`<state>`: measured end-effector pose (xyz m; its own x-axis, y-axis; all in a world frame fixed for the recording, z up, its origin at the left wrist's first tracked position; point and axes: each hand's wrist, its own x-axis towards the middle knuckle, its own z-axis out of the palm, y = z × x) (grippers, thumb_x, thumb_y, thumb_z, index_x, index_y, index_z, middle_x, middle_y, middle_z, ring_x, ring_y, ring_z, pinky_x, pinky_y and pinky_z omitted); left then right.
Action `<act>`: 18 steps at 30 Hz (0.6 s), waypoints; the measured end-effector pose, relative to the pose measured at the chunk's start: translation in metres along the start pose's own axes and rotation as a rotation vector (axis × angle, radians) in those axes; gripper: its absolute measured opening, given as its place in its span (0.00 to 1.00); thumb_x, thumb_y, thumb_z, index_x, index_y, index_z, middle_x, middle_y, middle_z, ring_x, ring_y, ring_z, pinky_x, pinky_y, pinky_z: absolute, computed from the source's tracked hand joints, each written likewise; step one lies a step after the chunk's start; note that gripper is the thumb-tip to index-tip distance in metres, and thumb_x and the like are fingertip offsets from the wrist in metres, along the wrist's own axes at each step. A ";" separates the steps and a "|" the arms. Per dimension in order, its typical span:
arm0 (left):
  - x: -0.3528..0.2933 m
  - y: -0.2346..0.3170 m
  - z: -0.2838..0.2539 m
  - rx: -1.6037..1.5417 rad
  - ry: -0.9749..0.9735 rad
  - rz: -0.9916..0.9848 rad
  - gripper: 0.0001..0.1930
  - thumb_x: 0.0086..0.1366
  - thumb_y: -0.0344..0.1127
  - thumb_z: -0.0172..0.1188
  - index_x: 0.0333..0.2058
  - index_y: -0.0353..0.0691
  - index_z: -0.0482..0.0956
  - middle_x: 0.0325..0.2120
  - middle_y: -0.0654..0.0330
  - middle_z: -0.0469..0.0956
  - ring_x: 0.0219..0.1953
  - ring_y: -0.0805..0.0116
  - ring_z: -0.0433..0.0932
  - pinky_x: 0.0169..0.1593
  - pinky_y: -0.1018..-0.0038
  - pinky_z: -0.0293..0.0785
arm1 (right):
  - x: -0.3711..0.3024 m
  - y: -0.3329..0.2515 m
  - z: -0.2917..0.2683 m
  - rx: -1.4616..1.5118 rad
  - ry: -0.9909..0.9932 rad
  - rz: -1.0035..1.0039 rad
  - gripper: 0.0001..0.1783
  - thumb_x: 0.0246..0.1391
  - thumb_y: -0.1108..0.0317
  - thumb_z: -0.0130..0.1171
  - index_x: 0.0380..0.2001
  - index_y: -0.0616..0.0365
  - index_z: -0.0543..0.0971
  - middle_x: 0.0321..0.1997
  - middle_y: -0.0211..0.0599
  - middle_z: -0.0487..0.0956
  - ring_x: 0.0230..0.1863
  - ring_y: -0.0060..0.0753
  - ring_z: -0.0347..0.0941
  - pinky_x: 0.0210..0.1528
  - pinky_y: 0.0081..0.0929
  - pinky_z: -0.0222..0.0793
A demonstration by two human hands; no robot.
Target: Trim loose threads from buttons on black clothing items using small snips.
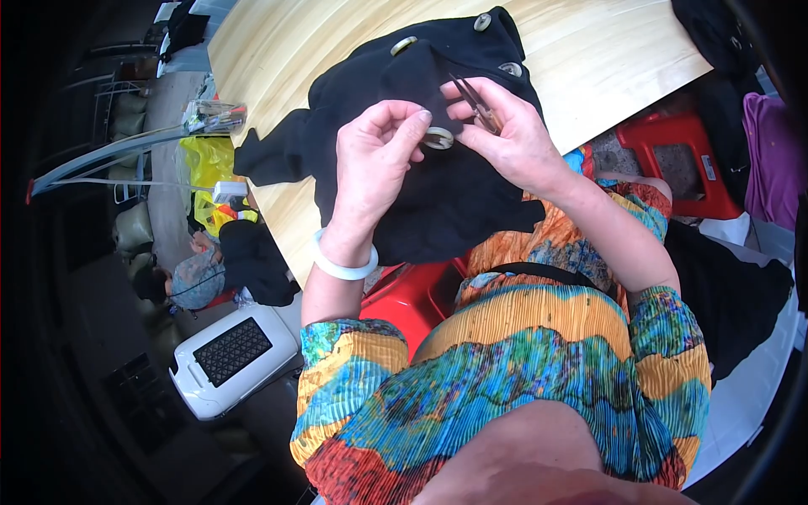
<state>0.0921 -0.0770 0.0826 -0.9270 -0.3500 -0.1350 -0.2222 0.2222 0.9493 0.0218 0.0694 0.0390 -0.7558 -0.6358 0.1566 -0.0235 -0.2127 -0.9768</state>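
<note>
A black garment point(362, 93) lies spread over the near part of the wooden table, hanging over its edge. My left hand point(374, 160) is closed, thumb and fingertips pinched at the rim of a large round pale button point(438, 138). Small dark snips point(478, 105) are held in my right hand point(518, 139), blades pointing up and away from me. The right thumb and forefinger come close to the same button from the other side; whether they touch it I cannot tell. More large buttons, one point(403, 45) at the garment's far side, sit on the cloth.
The light wooden table point(606, 59) runs away from me. At its left edge are a clear container of tools point(215, 116) and a yellow plastic bag point(200, 172). Red stools point(673, 156) stand below, a white case point(236, 362) lower left. Another person point(198, 278) sits at left.
</note>
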 end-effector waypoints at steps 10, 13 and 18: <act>-0.007 -0.017 0.012 0.000 0.041 0.131 0.06 0.61 0.31 0.51 0.32 0.34 0.72 0.30 0.61 0.75 0.31 0.76 0.74 0.30 0.84 0.69 | -0.009 0.003 -0.024 -0.321 0.052 -0.018 0.18 0.50 0.65 0.53 0.42 0.61 0.66 0.33 0.38 0.73 0.34 0.27 0.71 0.35 0.24 0.66; -0.010 -0.025 0.015 -0.053 0.046 0.135 0.06 0.61 0.31 0.51 0.32 0.34 0.72 0.31 0.59 0.75 0.33 0.74 0.75 0.32 0.82 0.71 | -0.011 -0.017 -0.030 -0.650 -0.070 -0.132 0.15 0.52 0.61 0.50 0.36 0.61 0.67 0.28 0.44 0.74 0.32 0.40 0.73 0.33 0.32 0.67; -0.011 -0.030 0.017 -0.213 0.034 0.127 0.06 0.61 0.31 0.51 0.33 0.34 0.72 0.33 0.59 0.74 0.34 0.73 0.75 0.36 0.81 0.72 | -0.014 -0.024 -0.032 -0.869 -0.137 -0.294 0.13 0.50 0.62 0.52 0.33 0.61 0.68 0.27 0.42 0.74 0.28 0.40 0.73 0.31 0.32 0.67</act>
<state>0.1037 -0.0641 0.0506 -0.9320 -0.3623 -0.0049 -0.0328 0.0708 0.9970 0.0119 0.1074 0.0555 -0.5591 -0.7383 0.3772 -0.7259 0.2162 -0.6529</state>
